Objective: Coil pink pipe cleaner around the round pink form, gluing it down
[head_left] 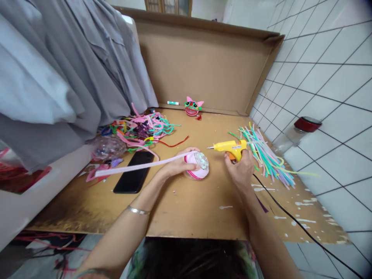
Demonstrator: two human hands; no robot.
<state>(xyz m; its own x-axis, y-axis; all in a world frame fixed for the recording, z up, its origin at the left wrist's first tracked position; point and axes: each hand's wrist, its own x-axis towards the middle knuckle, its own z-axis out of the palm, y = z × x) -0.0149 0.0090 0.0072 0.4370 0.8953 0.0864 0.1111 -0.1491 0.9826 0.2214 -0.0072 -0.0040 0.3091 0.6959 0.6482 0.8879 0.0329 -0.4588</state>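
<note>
My left hand (184,164) is closed around a small round piece wrapped in pink (193,173), with a whitish, lumpy top (202,161). From it a long pale pink pipe cleaner strip (145,166) stretches left over the phone. In my right hand (241,166) is a yellow glue gun (231,147), gripped by its handle. Its metal nozzle points left, toward the round piece but apart from it. A glue stick seems to show at the gun's rear. The underside of the round piece is hidden by my fingers.
A black phone (134,172) lies at left, near tangled colourful pipe cleaners (151,124). Straight pipe cleaners (269,155) lie at right beside a red-lidded jar (299,133). A decorated pink-eared figure (192,107) and a marker-like tube (173,103) sit by the cardboard (203,66). A black cord (293,219) trails right.
</note>
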